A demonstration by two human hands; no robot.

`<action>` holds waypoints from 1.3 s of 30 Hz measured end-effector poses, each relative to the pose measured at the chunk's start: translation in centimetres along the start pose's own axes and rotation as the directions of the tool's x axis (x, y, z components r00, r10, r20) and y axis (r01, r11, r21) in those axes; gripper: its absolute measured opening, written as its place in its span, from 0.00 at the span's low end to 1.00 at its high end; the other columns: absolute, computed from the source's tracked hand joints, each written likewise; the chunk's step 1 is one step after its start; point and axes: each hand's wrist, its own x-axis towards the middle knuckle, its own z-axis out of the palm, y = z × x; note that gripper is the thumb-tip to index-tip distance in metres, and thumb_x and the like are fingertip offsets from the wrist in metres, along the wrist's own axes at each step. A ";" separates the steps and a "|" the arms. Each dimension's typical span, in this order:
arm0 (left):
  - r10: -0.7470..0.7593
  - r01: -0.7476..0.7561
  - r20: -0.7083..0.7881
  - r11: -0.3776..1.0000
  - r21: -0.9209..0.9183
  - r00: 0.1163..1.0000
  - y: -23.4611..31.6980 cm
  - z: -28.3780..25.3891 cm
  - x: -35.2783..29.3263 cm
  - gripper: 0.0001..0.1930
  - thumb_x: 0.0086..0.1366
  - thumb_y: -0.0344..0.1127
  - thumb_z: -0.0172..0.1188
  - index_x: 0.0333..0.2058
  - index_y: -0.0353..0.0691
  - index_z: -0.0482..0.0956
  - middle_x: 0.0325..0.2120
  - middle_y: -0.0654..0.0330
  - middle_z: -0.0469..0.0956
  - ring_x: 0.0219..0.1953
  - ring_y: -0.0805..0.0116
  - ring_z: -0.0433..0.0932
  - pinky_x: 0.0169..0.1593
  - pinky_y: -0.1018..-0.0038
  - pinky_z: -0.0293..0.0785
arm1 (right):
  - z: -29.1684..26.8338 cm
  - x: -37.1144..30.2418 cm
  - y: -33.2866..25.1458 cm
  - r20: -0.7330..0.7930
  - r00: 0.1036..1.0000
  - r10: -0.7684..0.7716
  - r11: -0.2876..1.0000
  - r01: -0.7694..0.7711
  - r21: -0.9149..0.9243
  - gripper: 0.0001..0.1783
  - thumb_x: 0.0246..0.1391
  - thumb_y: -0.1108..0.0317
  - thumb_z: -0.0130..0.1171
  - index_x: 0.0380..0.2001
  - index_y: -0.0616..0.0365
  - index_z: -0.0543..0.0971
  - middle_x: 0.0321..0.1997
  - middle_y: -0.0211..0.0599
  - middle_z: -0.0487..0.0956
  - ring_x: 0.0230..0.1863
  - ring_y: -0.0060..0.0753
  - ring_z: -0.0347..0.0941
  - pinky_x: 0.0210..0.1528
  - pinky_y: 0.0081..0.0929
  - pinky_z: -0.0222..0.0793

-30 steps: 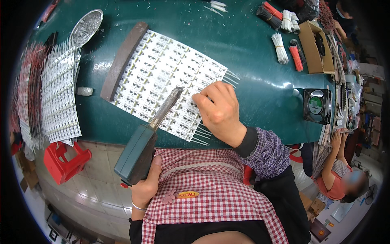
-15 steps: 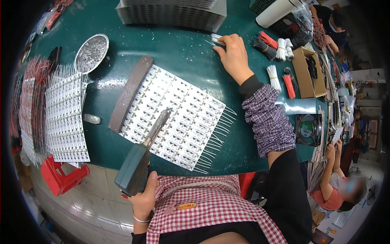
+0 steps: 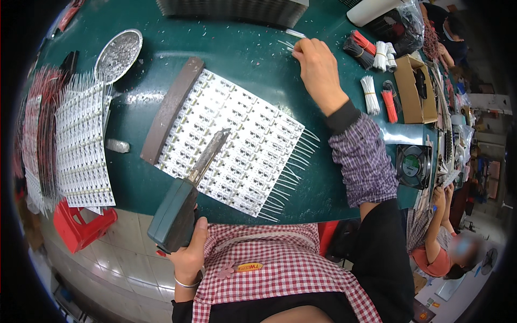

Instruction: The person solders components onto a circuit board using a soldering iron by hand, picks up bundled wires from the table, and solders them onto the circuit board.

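Clasping dark-green soldering gun (image 3: pixel 174 211) in left grip (image 3: pixel 189 260). Thin white wires (image 3: pixel 287 44) by right grip (image 3: pixel 320 74), 1 o'clock; pinching? Can't tell. Likely light, springy: take near ends.

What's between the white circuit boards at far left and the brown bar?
In the head view, a short silvery piece lies on the green table there, nearer the boards than the brown bar.

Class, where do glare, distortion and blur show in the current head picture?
Head view: glare on the green table beside the brown bar; head view: fisheye bending, dark rim; head view: lower-right co-worker's head blurred, white circuit sheet fairly crisp.
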 end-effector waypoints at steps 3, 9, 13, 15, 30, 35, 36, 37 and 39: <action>0.017 -0.017 -0.003 0.999 -0.041 1.000 -0.4 -0.5 -0.6 0.19 0.59 0.19 0.62 0.50 0.28 0.74 0.37 0.57 0.78 0.25 0.79 0.72 0.27 0.81 0.70 | -2.6 -2.7 -3.5 -0.043 0.999 -0.032 0.978 0.040 0.204 0.04 0.49 0.77 0.59 0.30 0.61 0.74 0.30 0.43 0.73 0.35 0.48 0.69 0.37 0.39 0.66; -0.047 0.048 0.033 0.997 -0.058 0.998 -0.8 -0.8 -1.5 0.19 0.59 0.19 0.62 0.50 0.29 0.74 0.36 0.58 0.78 0.26 0.79 0.72 0.28 0.81 0.70 | -6.9 -9.6 -10.5 0.057 0.998 -0.018 0.906 -0.008 0.423 0.07 0.46 0.81 0.58 0.29 0.61 0.72 0.29 0.41 0.70 0.33 0.45 0.68 0.35 0.37 0.64; -0.025 0.026 0.020 0.998 -0.060 0.999 -0.9 -0.6 -2.1 0.19 0.59 0.19 0.62 0.50 0.29 0.75 0.36 0.58 0.80 0.29 0.78 0.74 0.32 0.82 0.71 | -7.1 -13.0 -12.6 0.049 0.999 -0.005 0.896 -0.017 0.444 0.09 0.43 0.81 0.58 0.31 0.60 0.75 0.29 0.37 0.72 0.32 0.40 0.69 0.34 0.33 0.64; -0.036 0.036 0.026 0.999 -0.008 0.999 -0.9 -0.7 -2.4 0.18 0.58 0.22 0.64 0.48 0.29 0.76 0.37 0.59 0.80 0.33 0.77 0.75 0.35 0.80 0.73 | -6.6 -13.9 -13.0 0.008 1.000 -0.004 0.906 0.000 0.423 0.12 0.40 0.81 0.59 0.32 0.61 0.78 0.29 0.35 0.73 0.31 0.37 0.70 0.33 0.30 0.64; 0.161 -0.188 0.104 0.917 0.352 0.981 -2.0 -1.3 -3.0 0.09 0.54 0.29 0.69 0.33 0.33 0.83 0.28 0.57 0.83 0.25 0.69 0.81 0.29 0.76 0.75 | -6.6 -14.2 -13.7 0.003 0.996 -0.084 0.928 0.077 0.364 0.16 0.36 0.79 0.64 0.34 0.59 0.80 0.29 0.30 0.76 0.32 0.32 0.71 0.33 0.29 0.63; 0.229 -0.259 0.127 0.902 0.347 0.965 -2.0 -1.2 -2.9 0.08 0.54 0.29 0.68 0.33 0.34 0.83 0.27 0.57 0.83 0.25 0.69 0.81 0.29 0.76 0.74 | -6.7 -14.1 -13.7 0.004 0.995 -0.099 0.927 0.090 0.364 0.16 0.36 0.80 0.63 0.34 0.60 0.80 0.29 0.30 0.76 0.31 0.32 0.71 0.33 0.29 0.63; 0.218 -0.250 0.131 0.908 0.336 0.967 -2.0 -1.2 -2.9 0.08 0.54 0.29 0.68 0.33 0.34 0.83 0.26 0.58 0.82 0.24 0.69 0.81 0.29 0.76 0.74 | -6.6 -14.1 -13.7 0.005 0.995 -0.101 0.927 0.092 0.364 0.16 0.36 0.80 0.63 0.34 0.60 0.80 0.29 0.30 0.76 0.31 0.32 0.71 0.33 0.28 0.63; 0.218 -0.250 0.131 0.908 0.336 0.967 -2.1 -1.3 -2.8 0.08 0.54 0.29 0.68 0.33 0.34 0.83 0.26 0.58 0.82 0.24 0.69 0.81 0.29 0.76 0.74 | -6.7 -14.1 -13.7 0.006 0.995 -0.101 0.927 0.092 0.364 0.16 0.36 0.80 0.63 0.34 0.60 0.80 0.29 0.30 0.76 0.31 0.32 0.71 0.33 0.28 0.63; 0.276 -0.331 0.188 0.846 0.419 0.943 -2.4 -1.5 -2.8 0.07 0.53 0.28 0.67 0.32 0.34 0.83 0.25 0.58 0.82 0.23 0.69 0.80 0.28 0.77 0.73 | -6.7 -14.1 -13.7 0.002 0.995 -0.102 0.924 0.094 0.370 0.16 0.35 0.80 0.62 0.34 0.60 0.80 0.29 0.31 0.76 0.31 0.32 0.71 0.33 0.28 0.63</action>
